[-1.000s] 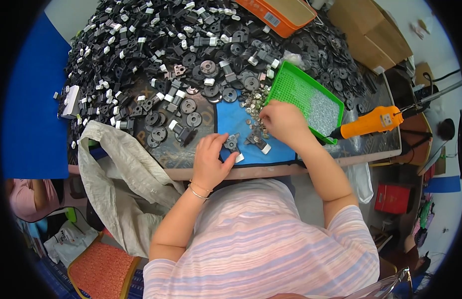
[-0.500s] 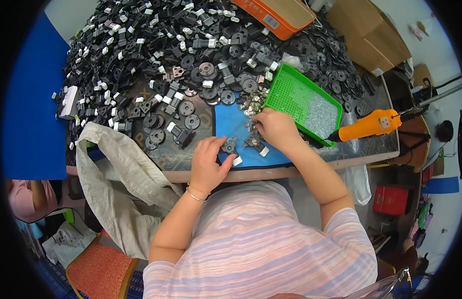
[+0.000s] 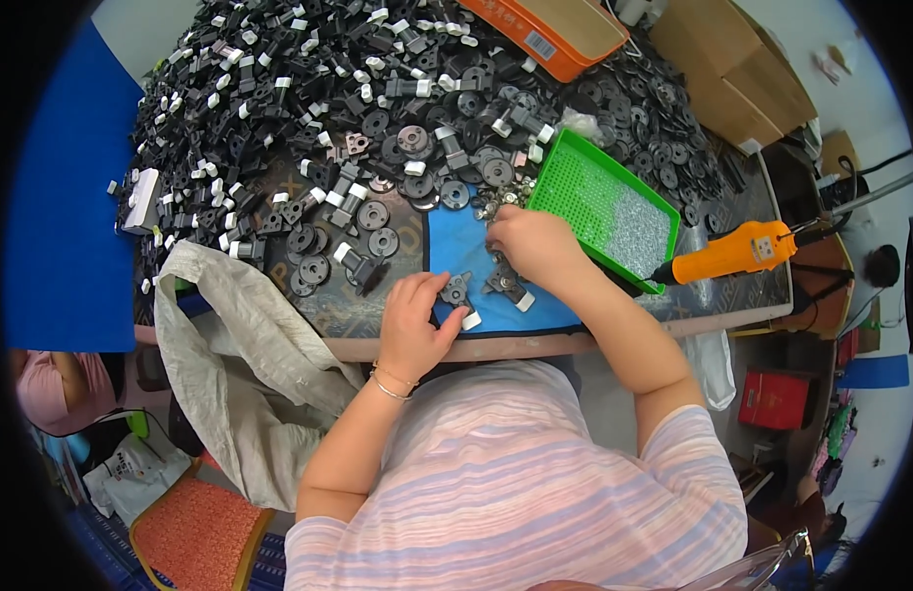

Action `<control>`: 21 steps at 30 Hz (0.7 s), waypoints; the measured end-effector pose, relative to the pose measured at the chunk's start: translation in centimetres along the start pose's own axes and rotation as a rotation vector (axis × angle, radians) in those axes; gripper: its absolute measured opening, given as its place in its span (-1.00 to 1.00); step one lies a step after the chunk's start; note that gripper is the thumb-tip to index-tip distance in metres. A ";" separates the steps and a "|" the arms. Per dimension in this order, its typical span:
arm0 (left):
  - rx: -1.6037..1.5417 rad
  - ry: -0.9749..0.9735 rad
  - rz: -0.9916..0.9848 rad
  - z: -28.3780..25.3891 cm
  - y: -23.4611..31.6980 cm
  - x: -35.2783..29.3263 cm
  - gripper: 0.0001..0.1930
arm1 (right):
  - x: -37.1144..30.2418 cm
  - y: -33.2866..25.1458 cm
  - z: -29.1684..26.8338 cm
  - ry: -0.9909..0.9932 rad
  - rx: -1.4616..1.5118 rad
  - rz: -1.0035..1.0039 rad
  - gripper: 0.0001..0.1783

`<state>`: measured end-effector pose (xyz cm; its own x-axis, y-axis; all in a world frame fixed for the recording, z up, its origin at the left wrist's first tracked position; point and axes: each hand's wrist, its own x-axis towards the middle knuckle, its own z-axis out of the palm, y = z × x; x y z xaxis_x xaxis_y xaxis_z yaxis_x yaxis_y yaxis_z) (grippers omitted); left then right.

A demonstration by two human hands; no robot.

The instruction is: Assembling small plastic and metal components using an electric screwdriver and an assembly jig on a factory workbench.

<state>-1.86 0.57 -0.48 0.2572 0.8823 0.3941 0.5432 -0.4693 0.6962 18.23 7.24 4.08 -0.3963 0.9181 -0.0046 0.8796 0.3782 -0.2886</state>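
Observation:
My left hand (image 3: 409, 317) rests on the blue mat (image 3: 447, 241), its fingertips and thumb curved around the left edge of a black bracket with a white tip (image 3: 456, 290). To its right lies a second black bracket with a white tip (image 3: 506, 282), partly under my right hand (image 3: 537, 244). The fingers of my right hand point down and pinch together by a pile of small shiny metal pieces (image 3: 506, 197) at the mat's far edge. Whatever sits between those fingertips is hidden.
Right of the pile stands a green tray (image 3: 594, 158) of small silvery parts, with an orange electric screwdriver (image 3: 732, 252) beside it. Heaped black parts with white tips (image 3: 279, 98) and black discs (image 3: 644, 118) cover the far table. An orange box (image 3: 555, 39) and cardboard box (image 3: 732, 74) stand behind.
My right hand has moved slightly left, and its fingers now hide more of the mat below the metal pile. My left hand and both brackets stay in place.

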 end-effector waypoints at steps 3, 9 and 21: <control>-0.006 -0.005 -0.009 0.0 -0.1 -0.1 -0.58 | 0.6 -0.3 -0.2 -0.108 -0.064 -0.007 -0.90; -0.011 0.000 -0.013 0.1 -0.1 0.0 -0.58 | 0.7 -1.1 -0.4 -0.018 0.019 0.029 -0.91; -0.026 -0.011 -0.035 0.2 -0.4 -0.2 -0.59 | 0.2 -3.3 0.3 -0.224 0.334 -0.024 -0.81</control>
<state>-1.97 0.59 -0.97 0.2470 0.8984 0.3631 0.5314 -0.4390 0.7245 15.15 6.12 4.75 -0.4958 0.8471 -0.1915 0.7500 0.3064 -0.5862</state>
